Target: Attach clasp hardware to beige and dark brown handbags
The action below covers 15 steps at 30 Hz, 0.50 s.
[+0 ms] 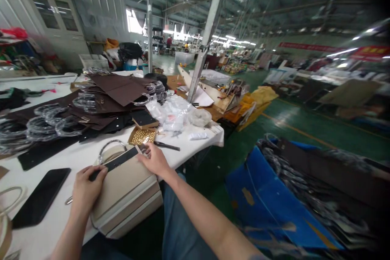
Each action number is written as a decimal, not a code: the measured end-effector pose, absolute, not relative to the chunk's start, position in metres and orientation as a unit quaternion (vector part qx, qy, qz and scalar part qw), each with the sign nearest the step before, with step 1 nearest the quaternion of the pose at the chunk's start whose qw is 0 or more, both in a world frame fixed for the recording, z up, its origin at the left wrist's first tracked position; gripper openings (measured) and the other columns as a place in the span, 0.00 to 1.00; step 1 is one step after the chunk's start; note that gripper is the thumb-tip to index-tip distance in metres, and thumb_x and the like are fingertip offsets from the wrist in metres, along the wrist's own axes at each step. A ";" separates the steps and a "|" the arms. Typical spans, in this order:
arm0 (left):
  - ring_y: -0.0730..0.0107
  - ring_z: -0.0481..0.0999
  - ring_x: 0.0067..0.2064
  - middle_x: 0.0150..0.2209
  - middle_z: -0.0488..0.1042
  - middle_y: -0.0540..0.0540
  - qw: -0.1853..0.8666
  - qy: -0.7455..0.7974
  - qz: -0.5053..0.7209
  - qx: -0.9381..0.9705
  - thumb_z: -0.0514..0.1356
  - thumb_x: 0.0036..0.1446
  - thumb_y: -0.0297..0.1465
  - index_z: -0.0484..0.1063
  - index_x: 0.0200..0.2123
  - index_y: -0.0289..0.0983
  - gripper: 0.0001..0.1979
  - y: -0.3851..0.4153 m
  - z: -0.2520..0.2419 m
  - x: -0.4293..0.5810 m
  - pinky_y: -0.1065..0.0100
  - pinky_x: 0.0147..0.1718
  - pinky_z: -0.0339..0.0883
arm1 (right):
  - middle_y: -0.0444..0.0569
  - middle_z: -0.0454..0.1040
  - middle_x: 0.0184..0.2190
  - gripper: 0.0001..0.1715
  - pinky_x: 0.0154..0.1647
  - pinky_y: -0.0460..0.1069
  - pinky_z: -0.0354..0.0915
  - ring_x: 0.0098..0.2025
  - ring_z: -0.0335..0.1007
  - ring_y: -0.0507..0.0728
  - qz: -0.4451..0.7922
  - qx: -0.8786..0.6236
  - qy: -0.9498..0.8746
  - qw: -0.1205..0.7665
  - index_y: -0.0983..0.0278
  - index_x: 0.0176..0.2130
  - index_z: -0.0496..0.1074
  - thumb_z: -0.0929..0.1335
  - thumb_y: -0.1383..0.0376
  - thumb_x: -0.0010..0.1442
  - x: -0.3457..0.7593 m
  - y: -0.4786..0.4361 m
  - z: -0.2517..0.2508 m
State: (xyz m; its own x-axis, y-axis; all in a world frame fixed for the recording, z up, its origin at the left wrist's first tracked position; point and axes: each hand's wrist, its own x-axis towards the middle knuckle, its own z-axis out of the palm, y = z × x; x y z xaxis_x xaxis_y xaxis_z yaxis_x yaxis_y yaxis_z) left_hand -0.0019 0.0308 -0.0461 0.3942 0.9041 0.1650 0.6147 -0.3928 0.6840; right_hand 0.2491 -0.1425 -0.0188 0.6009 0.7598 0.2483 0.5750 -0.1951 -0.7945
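A cream handbag (128, 189) lies at the table's near edge, a dark strip (123, 159) running along its upper side. Behind the strip rises a round handle (111, 143) wrapped in clear plastic. My left hand (87, 185) is closed on the bag's left corner, thumb near the strip's end. At the opposite corner, my right hand (155, 160) pinches the bag's edge beside the strip; its fingertips are partly hidden. Just beyond is an open box of small gold-coloured pieces (141, 136). A dark, slim tool (167, 146) rests right of that box.
A black phone (42, 197) lies at left on the white table (195, 146). Brown bag panels with plastic-wrapped handles (55, 120) pile up behind, beside clear plastic bags (173, 113). On the floor at right stands a blue container (268, 199) full of dark pieces.
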 end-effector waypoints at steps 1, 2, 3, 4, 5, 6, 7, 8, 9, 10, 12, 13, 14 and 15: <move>0.41 0.74 0.68 0.61 0.78 0.38 0.273 0.490 0.270 0.782 0.60 0.62 0.56 0.86 0.47 0.42 0.27 0.032 -0.047 -0.002 0.44 0.74 0.65 | 0.49 0.84 0.47 0.29 0.48 0.52 0.75 0.42 0.82 0.61 0.101 -0.749 -0.445 0.480 0.58 0.61 0.79 0.80 0.49 0.67 0.257 -0.151 -0.021; 0.40 0.74 0.69 0.62 0.77 0.38 0.279 0.500 0.272 0.774 0.61 0.61 0.57 0.86 0.47 0.42 0.28 0.033 -0.048 -0.002 0.43 0.75 0.64 | 0.47 0.84 0.45 0.24 0.46 0.51 0.75 0.39 0.81 0.58 0.098 -0.736 -0.451 0.495 0.57 0.57 0.81 0.79 0.50 0.68 0.267 -0.161 -0.023; 0.39 0.74 0.69 0.63 0.77 0.38 0.284 0.506 0.271 0.768 0.61 0.60 0.58 0.87 0.47 0.42 0.29 0.034 -0.050 -0.002 0.43 0.76 0.63 | 0.46 0.84 0.43 0.20 0.44 0.50 0.74 0.37 0.80 0.57 0.094 -0.729 -0.452 0.504 0.57 0.55 0.82 0.78 0.52 0.69 0.278 -0.171 -0.024; 0.39 0.74 0.69 0.64 0.76 0.38 0.286 0.511 0.267 0.766 0.62 0.60 0.58 0.87 0.48 0.43 0.29 0.035 -0.052 -0.002 0.42 0.76 0.63 | 0.45 0.85 0.42 0.17 0.43 0.50 0.74 0.36 0.80 0.57 0.086 -0.731 -0.448 0.508 0.57 0.54 0.83 0.78 0.53 0.70 0.292 -0.182 -0.024; 0.38 0.74 0.69 0.64 0.76 0.38 0.286 0.513 0.263 0.765 0.62 0.60 0.59 0.87 0.48 0.43 0.30 0.036 -0.054 -0.002 0.42 0.76 0.63 | 0.45 0.85 0.41 0.16 0.42 0.49 0.74 0.36 0.80 0.57 0.073 -0.744 -0.436 0.501 0.57 0.53 0.84 0.77 0.54 0.70 0.307 -0.194 -0.023; 0.38 0.74 0.69 0.64 0.76 0.39 0.286 0.514 0.262 0.765 0.62 0.60 0.60 0.87 0.49 0.43 0.30 0.037 -0.057 -0.002 0.42 0.76 0.63 | 0.45 0.85 0.40 0.15 0.41 0.49 0.75 0.36 0.81 0.57 0.056 -0.765 -0.418 0.487 0.57 0.53 0.84 0.76 0.54 0.70 0.325 -0.205 -0.020; 0.38 0.74 0.69 0.65 0.76 0.39 0.285 0.513 0.262 0.767 0.61 0.60 0.60 0.87 0.49 0.44 0.31 0.039 -0.060 -0.003 0.41 0.76 0.63 | 0.45 0.86 0.40 0.14 0.42 0.49 0.75 0.37 0.82 0.58 0.035 -0.790 -0.396 0.467 0.58 0.51 0.84 0.75 0.54 0.71 0.346 -0.217 -0.015; 0.37 0.74 0.69 0.65 0.76 0.39 0.283 0.512 0.263 0.767 0.61 0.60 0.61 0.87 0.49 0.44 0.31 0.040 -0.063 -0.003 0.40 0.75 0.64 | 0.46 0.87 0.41 0.14 0.43 0.49 0.76 0.38 0.82 0.58 0.010 -0.816 -0.370 0.445 0.58 0.51 0.85 0.74 0.54 0.71 0.369 -0.229 -0.008; 0.37 0.74 0.69 0.64 0.76 0.39 0.281 0.511 0.264 0.768 0.61 0.60 0.61 0.87 0.49 0.44 0.31 0.041 -0.066 -0.003 0.40 0.75 0.64 | 0.48 0.87 0.42 0.14 0.45 0.50 0.76 0.40 0.83 0.59 -0.015 -0.837 -0.344 0.424 0.59 0.50 0.85 0.73 0.55 0.72 0.393 -0.240 0.001; 0.36 0.74 0.69 0.64 0.77 0.39 0.279 0.511 0.265 0.768 0.61 0.60 0.61 0.87 0.49 0.44 0.31 0.042 -0.069 -0.003 0.40 0.75 0.65 | 0.50 0.87 0.43 0.14 0.48 0.51 0.77 0.42 0.83 0.60 -0.037 -0.853 -0.321 0.409 0.60 0.50 0.85 0.72 0.56 0.72 0.419 -0.249 0.011; 0.36 0.75 0.69 0.64 0.77 0.40 0.274 0.513 0.264 0.769 0.61 0.60 0.62 0.87 0.49 0.45 0.31 0.044 -0.073 -0.004 0.39 0.74 0.65 | 0.55 0.87 0.46 0.16 0.55 0.53 0.75 0.47 0.83 0.63 -0.074 -0.877 -0.280 0.384 0.63 0.52 0.85 0.70 0.60 0.72 0.471 -0.263 0.034; 0.36 0.75 0.68 0.64 0.77 0.40 0.271 0.514 0.263 0.770 0.61 0.60 0.62 0.87 0.49 0.46 0.32 0.044 -0.074 -0.004 0.40 0.74 0.66 | 0.58 0.87 0.48 0.17 0.58 0.54 0.74 0.51 0.83 0.64 -0.089 -0.887 -0.262 0.370 0.64 0.52 0.85 0.69 0.62 0.72 0.496 -0.267 0.045; 0.36 0.76 0.68 0.63 0.77 0.40 0.263 0.515 0.264 0.772 0.60 0.60 0.63 0.87 0.49 0.46 0.32 0.044 -0.075 -0.004 0.40 0.74 0.66 | 0.61 0.86 0.51 0.17 0.62 0.55 0.72 0.55 0.82 0.65 -0.099 -0.895 -0.250 0.355 0.66 0.53 0.86 0.69 0.64 0.72 0.519 -0.269 0.056; 0.36 0.77 0.67 0.63 0.77 0.40 0.255 0.517 0.264 0.773 0.60 0.60 0.63 0.87 0.49 0.46 0.32 0.044 -0.076 -0.004 0.40 0.73 0.67 | 0.63 0.85 0.54 0.18 0.64 0.55 0.70 0.58 0.81 0.66 -0.104 -0.903 -0.241 0.341 0.67 0.52 0.86 0.69 0.66 0.71 0.540 -0.268 0.065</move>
